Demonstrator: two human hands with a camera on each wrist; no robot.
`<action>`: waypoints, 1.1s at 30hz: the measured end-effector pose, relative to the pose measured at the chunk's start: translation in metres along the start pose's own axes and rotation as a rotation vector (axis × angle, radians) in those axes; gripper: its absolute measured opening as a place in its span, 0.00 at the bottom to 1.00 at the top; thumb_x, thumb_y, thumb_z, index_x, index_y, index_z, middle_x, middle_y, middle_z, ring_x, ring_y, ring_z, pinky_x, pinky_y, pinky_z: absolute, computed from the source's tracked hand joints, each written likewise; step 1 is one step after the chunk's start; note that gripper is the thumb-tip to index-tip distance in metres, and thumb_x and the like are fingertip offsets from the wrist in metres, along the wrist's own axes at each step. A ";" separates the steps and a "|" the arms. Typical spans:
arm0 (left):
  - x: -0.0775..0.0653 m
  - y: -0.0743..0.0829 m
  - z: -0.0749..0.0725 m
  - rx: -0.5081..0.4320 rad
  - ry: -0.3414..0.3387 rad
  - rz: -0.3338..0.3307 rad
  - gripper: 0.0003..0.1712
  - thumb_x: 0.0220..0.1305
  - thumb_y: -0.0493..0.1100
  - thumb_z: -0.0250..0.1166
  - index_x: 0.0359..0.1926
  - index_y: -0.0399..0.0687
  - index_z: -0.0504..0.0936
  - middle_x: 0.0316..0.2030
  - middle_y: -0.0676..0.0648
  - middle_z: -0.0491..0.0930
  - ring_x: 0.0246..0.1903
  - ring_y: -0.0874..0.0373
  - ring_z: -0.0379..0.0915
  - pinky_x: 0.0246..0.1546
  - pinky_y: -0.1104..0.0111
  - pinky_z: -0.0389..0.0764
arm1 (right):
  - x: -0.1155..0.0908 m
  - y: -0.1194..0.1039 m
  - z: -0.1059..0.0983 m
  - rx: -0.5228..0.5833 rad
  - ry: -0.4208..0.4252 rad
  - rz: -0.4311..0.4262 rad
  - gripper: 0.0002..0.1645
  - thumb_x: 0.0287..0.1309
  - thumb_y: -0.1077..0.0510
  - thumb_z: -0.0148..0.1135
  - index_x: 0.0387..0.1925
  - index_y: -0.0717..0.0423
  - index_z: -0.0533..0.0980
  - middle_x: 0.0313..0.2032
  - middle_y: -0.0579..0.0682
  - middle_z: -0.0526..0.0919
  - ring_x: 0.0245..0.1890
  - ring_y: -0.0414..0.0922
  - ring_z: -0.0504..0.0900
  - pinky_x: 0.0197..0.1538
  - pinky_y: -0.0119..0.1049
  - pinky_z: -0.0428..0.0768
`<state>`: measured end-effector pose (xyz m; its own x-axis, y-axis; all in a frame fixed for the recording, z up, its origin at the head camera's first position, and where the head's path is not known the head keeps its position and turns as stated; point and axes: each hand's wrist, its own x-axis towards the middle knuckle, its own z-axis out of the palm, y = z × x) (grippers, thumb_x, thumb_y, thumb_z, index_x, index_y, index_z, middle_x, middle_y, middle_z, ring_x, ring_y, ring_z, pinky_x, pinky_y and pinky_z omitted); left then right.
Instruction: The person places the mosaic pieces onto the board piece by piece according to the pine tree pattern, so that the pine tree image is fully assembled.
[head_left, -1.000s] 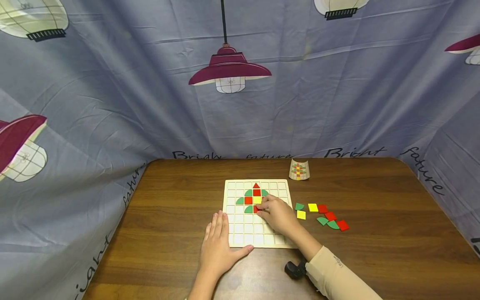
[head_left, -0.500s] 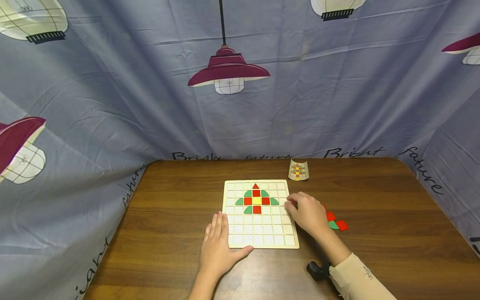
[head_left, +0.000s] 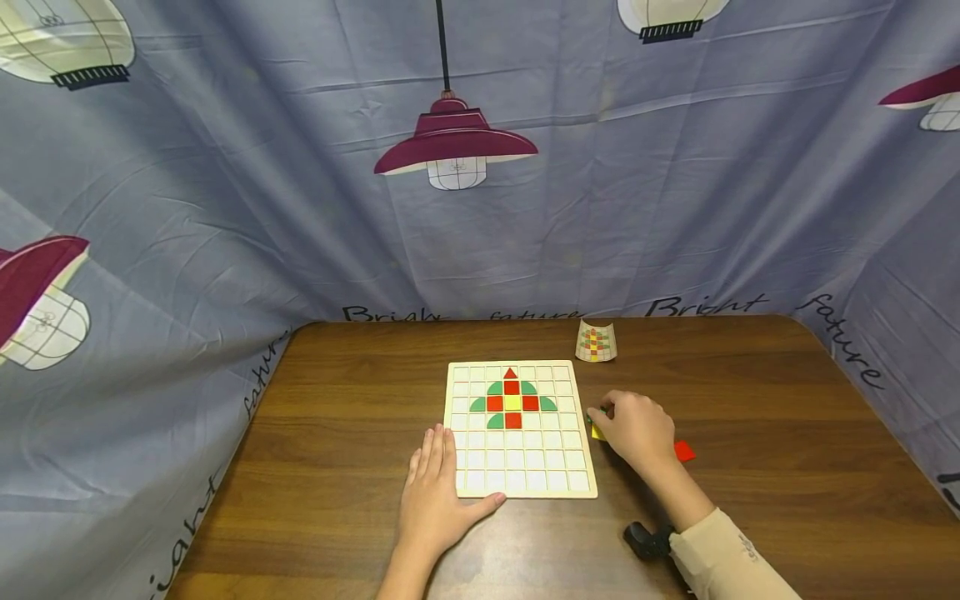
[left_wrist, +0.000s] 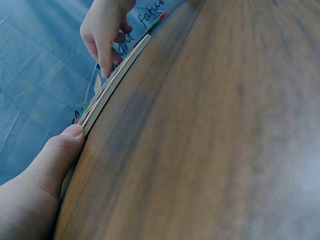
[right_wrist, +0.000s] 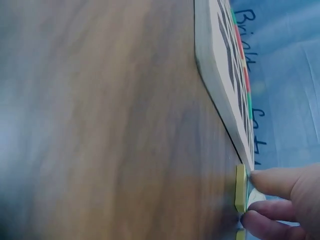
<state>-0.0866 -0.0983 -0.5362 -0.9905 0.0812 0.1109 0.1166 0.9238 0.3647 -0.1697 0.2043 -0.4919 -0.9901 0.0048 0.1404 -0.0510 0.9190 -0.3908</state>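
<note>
A pale square grid board lies on the table, with a pattern of red, green and yellow tiles in its upper half. Along its left edge rest the straight fingers of my left hand, the thumb at the front edge. To the right of the board, my right hand has thumb and fingertips around a green quarter-circle tile, pinching it close to the tabletop. A yellow square tile shows just in front of those fingertips. Most of the green tile is hidden by the fingers.
A small curved card with a printed tile pattern stands behind the board, at the right. A red tile shows beside my right wrist; other loose tiles are hidden under that hand. Printed fabric borders the table's back.
My right hand has left the board and moved right to the loose tiles. A green quarter-circle and a red square now show on the board where it was. My left hand has stayed put.
</note>
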 end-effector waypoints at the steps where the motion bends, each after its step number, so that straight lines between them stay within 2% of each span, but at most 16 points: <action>1: 0.000 0.000 0.000 0.000 -0.001 0.000 0.74 0.44 0.88 0.53 0.77 0.40 0.52 0.78 0.43 0.50 0.79 0.49 0.43 0.77 0.52 0.51 | 0.001 0.000 0.001 0.004 -0.009 0.000 0.15 0.58 0.48 0.69 0.36 0.55 0.86 0.21 0.44 0.81 0.16 0.42 0.70 0.14 0.32 0.64; 5: 0.000 0.000 0.000 0.000 0.000 0.002 0.73 0.44 0.88 0.54 0.77 0.40 0.52 0.78 0.43 0.50 0.78 0.49 0.43 0.77 0.52 0.52 | 0.004 0.001 0.003 0.035 -0.043 0.007 0.15 0.58 0.49 0.69 0.38 0.56 0.85 0.24 0.45 0.82 0.17 0.42 0.71 0.15 0.32 0.65; 10: 0.001 -0.001 0.000 0.009 0.004 0.002 0.73 0.45 0.88 0.53 0.77 0.40 0.52 0.78 0.43 0.49 0.78 0.49 0.43 0.77 0.53 0.52 | 0.008 0.003 -0.001 0.074 -0.097 0.019 0.12 0.56 0.53 0.68 0.40 0.54 0.85 0.31 0.48 0.85 0.23 0.44 0.77 0.19 0.35 0.70; 15: 0.000 -0.001 0.000 0.014 0.008 0.007 0.73 0.45 0.88 0.52 0.77 0.40 0.52 0.78 0.43 0.50 0.78 0.49 0.43 0.77 0.52 0.52 | 0.012 0.003 -0.004 0.077 -0.161 0.013 0.16 0.54 0.57 0.64 0.46 0.55 0.84 0.39 0.53 0.85 0.33 0.48 0.81 0.28 0.40 0.76; 20: 0.000 -0.001 -0.001 0.011 0.006 0.008 0.73 0.45 0.88 0.53 0.77 0.40 0.52 0.78 0.42 0.50 0.78 0.48 0.43 0.77 0.52 0.52 | 0.013 0.004 -0.004 0.093 -0.205 0.001 0.19 0.60 0.57 0.62 0.51 0.57 0.82 0.47 0.57 0.83 0.41 0.51 0.81 0.38 0.49 0.80; 23: 0.001 -0.001 -0.001 0.012 0.006 0.008 0.73 0.45 0.88 0.53 0.77 0.40 0.52 0.78 0.42 0.50 0.78 0.48 0.43 0.77 0.52 0.52 | 0.012 0.005 -0.002 0.106 -0.198 -0.018 0.15 0.61 0.57 0.64 0.50 0.56 0.81 0.44 0.55 0.82 0.40 0.50 0.81 0.38 0.48 0.80; 27: 0.001 -0.001 0.000 0.013 0.007 0.009 0.73 0.45 0.88 0.52 0.77 0.40 0.52 0.78 0.42 0.50 0.78 0.48 0.43 0.77 0.52 0.52 | 0.013 0.005 -0.002 0.126 -0.182 -0.041 0.11 0.62 0.58 0.65 0.46 0.53 0.78 0.37 0.50 0.80 0.33 0.46 0.77 0.31 0.39 0.74; 33: 0.001 -0.001 0.000 0.011 0.007 0.008 0.73 0.45 0.88 0.53 0.77 0.40 0.52 0.78 0.42 0.50 0.78 0.48 0.43 0.77 0.52 0.52 | 0.013 0.003 0.000 0.185 -0.152 -0.046 0.12 0.63 0.59 0.65 0.48 0.52 0.78 0.34 0.49 0.80 0.24 0.43 0.71 0.24 0.34 0.67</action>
<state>-0.0879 -0.0991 -0.5366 -0.9890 0.0860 0.1201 0.1236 0.9272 0.3537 -0.1831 0.2069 -0.4909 -0.9938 -0.1077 0.0291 -0.1059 0.8290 -0.5492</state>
